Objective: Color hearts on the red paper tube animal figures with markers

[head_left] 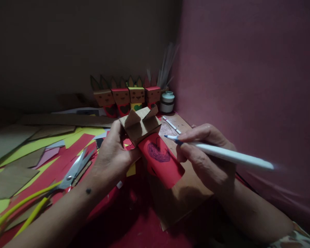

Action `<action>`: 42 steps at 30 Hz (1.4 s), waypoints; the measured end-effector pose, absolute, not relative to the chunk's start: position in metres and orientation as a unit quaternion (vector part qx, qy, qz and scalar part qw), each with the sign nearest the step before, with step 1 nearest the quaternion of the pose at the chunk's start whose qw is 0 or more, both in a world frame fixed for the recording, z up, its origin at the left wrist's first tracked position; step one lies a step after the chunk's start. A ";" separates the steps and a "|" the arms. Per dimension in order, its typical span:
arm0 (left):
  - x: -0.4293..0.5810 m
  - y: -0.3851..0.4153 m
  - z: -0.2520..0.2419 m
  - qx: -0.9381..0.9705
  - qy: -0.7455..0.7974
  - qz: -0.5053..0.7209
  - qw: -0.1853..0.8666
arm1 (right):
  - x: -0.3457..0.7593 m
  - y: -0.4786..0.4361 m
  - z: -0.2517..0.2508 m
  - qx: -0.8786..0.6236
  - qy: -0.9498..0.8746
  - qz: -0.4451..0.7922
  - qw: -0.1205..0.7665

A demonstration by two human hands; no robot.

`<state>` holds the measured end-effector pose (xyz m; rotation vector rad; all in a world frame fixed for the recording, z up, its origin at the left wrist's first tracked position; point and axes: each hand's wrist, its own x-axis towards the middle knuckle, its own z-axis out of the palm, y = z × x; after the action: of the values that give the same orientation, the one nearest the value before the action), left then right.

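Observation:
A cardboard figure (162,160) with a box-shaped head, two folded ears and a red tube body is tilted in the middle of the view. My left hand (116,150) grips its head from the left side. On the red body is a dark purple heart (158,152). Between the fingers of my right hand (209,151) is a white marker (229,154), its dark blue tip pointing left, just right of the figure and apart from the heart.
Several finished-looking cardboard figures (121,96) stand at the back beside a white jar (167,102). Yellow-handled scissors (69,177) lie on coloured paper and cardboard scraps (12,179) at left. Another marker (171,124) rests on the cardboard. A pink cloth (248,86) hangs at right.

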<state>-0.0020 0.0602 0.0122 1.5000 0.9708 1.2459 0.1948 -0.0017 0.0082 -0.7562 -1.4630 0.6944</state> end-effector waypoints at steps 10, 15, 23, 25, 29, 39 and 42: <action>-0.001 0.060 0.014 0.618 0.388 0.509 0.457 | 0.198 -0.003 0.017 -0.362 -0.625 0.398 0.565; -0.003 0.062 0.012 0.629 0.407 0.501 0.433 | 0.199 -0.006 0.021 -0.367 -0.659 0.363 0.548; -0.002 0.061 0.012 0.627 0.398 0.504 0.441 | 0.200 -0.004 0.019 -0.373 -0.666 0.334 0.553; -0.002 0.062 0.012 0.636 0.393 0.504 0.431 | 0.200 -0.004 0.016 -0.375 -0.658 0.337 0.559; -0.002 0.061 0.012 0.639 0.395 0.504 0.427 | 0.201 -0.003 0.015 -0.371 -0.667 0.321 0.560; -0.002 0.061 0.011 0.631 0.392 0.507 0.438 | 0.202 -0.006 0.025 -0.381 -0.702 0.311 0.515; -0.002 0.060 0.013 0.630 0.397 0.501 0.440 | 0.202 -0.005 0.021 -0.361 -0.691 0.316 0.541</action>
<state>-0.0021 0.0597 0.0127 1.5657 0.9847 1.2454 0.2020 -0.0046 0.0205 -0.8574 -1.6416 0.7520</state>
